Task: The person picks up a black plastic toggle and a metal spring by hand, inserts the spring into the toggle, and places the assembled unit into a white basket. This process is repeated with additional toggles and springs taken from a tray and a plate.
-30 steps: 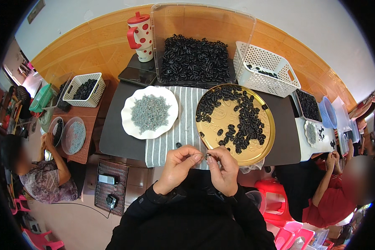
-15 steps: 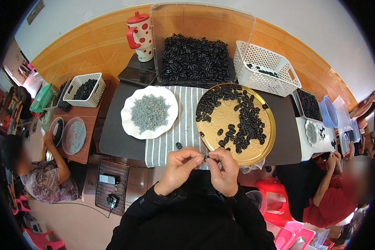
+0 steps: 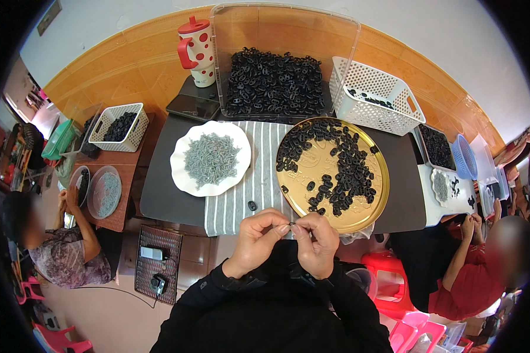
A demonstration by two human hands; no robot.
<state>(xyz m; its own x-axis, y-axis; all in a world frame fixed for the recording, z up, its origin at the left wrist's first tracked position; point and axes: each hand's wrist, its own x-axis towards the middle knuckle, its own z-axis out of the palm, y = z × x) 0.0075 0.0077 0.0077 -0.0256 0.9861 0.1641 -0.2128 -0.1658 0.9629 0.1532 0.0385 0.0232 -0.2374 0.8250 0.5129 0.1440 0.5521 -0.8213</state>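
Observation:
My left hand [image 3: 256,240] and my right hand [image 3: 315,242] meet at the table's front edge, fingertips pinched together. Between them is a small black plastic piece [image 3: 292,223], mostly hidden by the fingers; whether a screw is in it I cannot tell. A single black oval piece [image 3: 252,205] lies on the grey striped cloth [image 3: 262,153] just beyond my left hand. Many like it are spread over a round gold tray [image 3: 300,203] beyond my right hand. A white scalloped plate [image 3: 181,183] to the left holds a heap of small silvery screws [image 3: 211,160].
At the back stand a clear bin [image 3: 277,26] of black pieces, a white perforated basket [image 3: 378,119], a dotted tumbler [image 3: 201,56] and a dark phone [image 3: 192,106]. One person [image 3: 70,247] works at the left, another [image 3: 474,270] at the right. Red stools [image 3: 388,285] stand below right.
My hands stay pinched together at nearly the same spot, with the fingertips closing slightly more over the small black piece. The tray, plate and loose piece keep their places.

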